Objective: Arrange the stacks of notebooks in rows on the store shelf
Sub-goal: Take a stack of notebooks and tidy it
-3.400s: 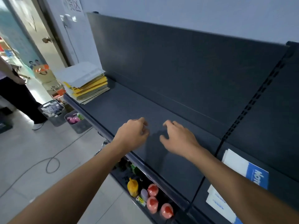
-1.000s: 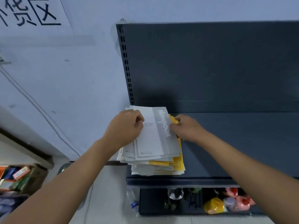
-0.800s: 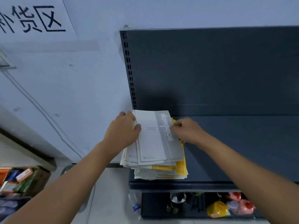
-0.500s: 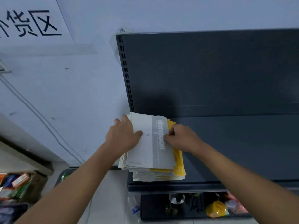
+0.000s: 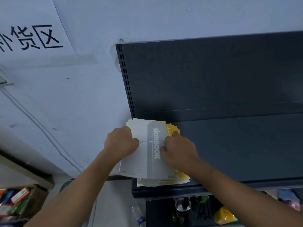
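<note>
Stack [image 5: 142,163] of notebooks sits at the far left end of the dark shelf [image 5: 246,153], close against the slotted upright [image 5: 127,82] and the back panel [image 5: 213,76]. The pile is ragged: edges are fanned at the far end and along the near side, and its left side overhangs the shelf end. The top notebook [image 5: 154,169] is white, with a grey band printed "Notebook" running lengthwise; yellow covers [image 5: 171,128] show beneath it on the right and at the near right corner. The left hand [image 5: 121,143] is clamped on the stack's left edge — knuckles up, fingers curled under out of sight, thumb pressed on the white cover. The right hand [image 5: 178,149] grips the right edge, thumb lying on the grey band and fingers bent over the yellow covers. Both forearms reach in from the bottom of the view. How many notebooks each hand has hold of cannot be told. To the left is a pale wall, with a paper sign [image 5: 31,36] in black characters and a thin cable [image 5: 41,128] running down it diagonally. Low left, a cardboard box [image 5: 18,200] holds small coloured packs. Under the shelf, a lower tier holds a clear glass item [image 5: 182,204], a yellow object [image 5: 223,215] and a plastic bottle [image 5: 139,217] — all blurred.
</note>
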Motion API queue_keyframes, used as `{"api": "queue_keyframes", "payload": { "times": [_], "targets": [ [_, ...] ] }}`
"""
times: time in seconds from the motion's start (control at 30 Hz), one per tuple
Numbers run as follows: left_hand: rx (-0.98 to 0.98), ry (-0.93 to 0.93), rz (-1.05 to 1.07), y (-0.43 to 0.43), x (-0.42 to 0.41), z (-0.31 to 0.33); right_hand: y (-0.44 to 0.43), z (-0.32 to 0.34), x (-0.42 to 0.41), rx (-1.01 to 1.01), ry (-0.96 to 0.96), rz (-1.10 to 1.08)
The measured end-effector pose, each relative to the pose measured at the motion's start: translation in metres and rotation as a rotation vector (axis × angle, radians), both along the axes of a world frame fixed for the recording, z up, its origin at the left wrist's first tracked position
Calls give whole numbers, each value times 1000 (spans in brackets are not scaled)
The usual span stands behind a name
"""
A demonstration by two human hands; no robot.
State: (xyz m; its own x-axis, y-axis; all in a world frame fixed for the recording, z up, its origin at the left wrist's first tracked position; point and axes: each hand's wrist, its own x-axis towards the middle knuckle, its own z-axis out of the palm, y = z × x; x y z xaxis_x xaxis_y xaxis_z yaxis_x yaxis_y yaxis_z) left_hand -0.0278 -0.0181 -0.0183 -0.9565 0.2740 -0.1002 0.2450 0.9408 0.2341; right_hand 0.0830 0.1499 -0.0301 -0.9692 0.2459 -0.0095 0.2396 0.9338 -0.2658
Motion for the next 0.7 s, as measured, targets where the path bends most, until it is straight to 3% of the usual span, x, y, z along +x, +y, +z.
{"api": "queue_keyframes", "payload": {
  "times": [0.23, 0.43, 0.53, 0.7],
  "targets": [
    [18, 4, 18, -7, 4, 6, -4, -1, 7, -170, 39, -38],
    [170, -185, 81, -8, 5, 11, 12, -3, -2, -616, -71, -287],
    [286, -226, 93, -7, 11, 10, 16, -4, -1, -645, -94, -315],
    [268, -139, 107, -6, 16, 12, 13, -6, 0, -657, -36, -357]
  ]
}}
